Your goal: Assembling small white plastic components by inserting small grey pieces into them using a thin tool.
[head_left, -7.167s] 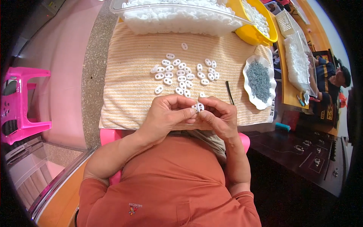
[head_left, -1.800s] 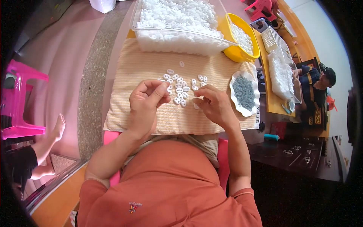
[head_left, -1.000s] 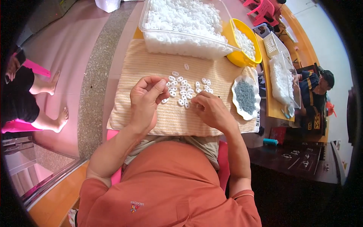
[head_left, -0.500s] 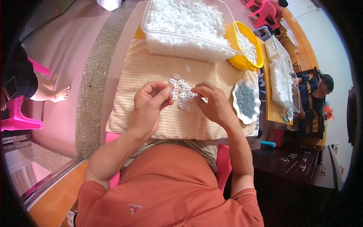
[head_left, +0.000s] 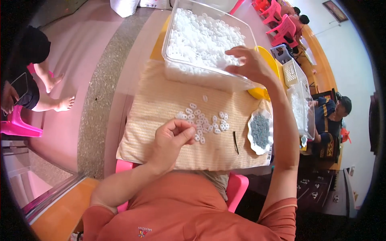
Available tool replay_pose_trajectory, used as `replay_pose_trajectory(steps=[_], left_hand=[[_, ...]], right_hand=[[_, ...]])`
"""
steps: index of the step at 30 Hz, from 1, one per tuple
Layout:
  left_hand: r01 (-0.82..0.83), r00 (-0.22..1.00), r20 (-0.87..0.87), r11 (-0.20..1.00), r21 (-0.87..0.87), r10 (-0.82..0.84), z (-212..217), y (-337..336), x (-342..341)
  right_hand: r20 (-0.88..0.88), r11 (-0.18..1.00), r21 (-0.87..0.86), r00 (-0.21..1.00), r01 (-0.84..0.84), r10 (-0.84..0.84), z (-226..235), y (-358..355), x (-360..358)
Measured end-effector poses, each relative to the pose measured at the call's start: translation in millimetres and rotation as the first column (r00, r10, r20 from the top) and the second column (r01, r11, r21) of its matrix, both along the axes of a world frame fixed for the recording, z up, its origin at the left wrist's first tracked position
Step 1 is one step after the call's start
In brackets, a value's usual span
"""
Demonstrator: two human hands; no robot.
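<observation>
My left hand (head_left: 175, 138) hovers over the near left of a pile of white oval pieces (head_left: 202, 121), each with two holes. Its thumb and index finger are pinched together; whatever they hold is too small to make out. Reaching out over the near right corner of a big clear plastic bin (head_left: 201, 75), my right hand (head_left: 252, 64) has its fingers apart. The bin is heaped with the same white pieces (head_left: 205, 36). A smaller group of these pieces (head_left: 221, 122) lies right of the pile. A thin dark strip (head_left: 235, 143) rests on the striped towel (head_left: 157, 144).
A scalloped white dish (head_left: 253, 140) holds small grey pieces. Behind my right forearm is a yellow tub (head_left: 265, 54). Another clear bin (head_left: 309, 124) and a white perforated basket (head_left: 293, 72) stand at the right, near a seated person (head_left: 327, 114). Someone's bare foot (head_left: 64, 103) is at the left.
My right hand has moved from the pile, forward and right, to the bin. A separate small group of pieces and the dark strip now show. My view has shifted, and my left hand stays pinched.
</observation>
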State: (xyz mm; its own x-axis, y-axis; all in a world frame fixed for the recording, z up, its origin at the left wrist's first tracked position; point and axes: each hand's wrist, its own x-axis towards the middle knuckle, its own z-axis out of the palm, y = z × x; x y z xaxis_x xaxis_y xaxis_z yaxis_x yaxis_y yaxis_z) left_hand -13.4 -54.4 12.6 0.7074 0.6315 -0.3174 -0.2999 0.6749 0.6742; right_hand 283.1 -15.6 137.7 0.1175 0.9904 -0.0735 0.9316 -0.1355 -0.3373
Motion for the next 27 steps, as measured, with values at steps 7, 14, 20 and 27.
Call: replay_pose_trajectory(steps=[7, 14, 20, 27], left_hand=[[0.014, 1.000, -0.023, 1.000, -0.006, -0.014, 4.8, 5.0, 0.8], [0.033, 0.999, 0.000, 0.999, -0.004, -0.033, 5.0, 7.2, 1.1], [0.012, 1.000, -0.013, 1.000, 0.006, -0.012, 1.3, 5.8, 2.2], [0.013, 0.999, -0.044, 1.000, 0.024, -0.012, 1.4, 7.8, 1.8]], right_hand=[[-0.012, 0.970, -0.050, 0.971, -0.239, 0.239, -44.7, 50.0, 10.1], [0.045, 0.953, -0.087, 0.955, -0.290, 0.294, -39.8, 63.6, -7.3], [-0.034, 0.953, 0.021, 0.953, -0.301, 0.302, -49.1, 67.8, 1.3], [-0.199, 0.990, 0.065, 0.971, -0.122, 0.133, -45.3, 66.0, -5.7]])
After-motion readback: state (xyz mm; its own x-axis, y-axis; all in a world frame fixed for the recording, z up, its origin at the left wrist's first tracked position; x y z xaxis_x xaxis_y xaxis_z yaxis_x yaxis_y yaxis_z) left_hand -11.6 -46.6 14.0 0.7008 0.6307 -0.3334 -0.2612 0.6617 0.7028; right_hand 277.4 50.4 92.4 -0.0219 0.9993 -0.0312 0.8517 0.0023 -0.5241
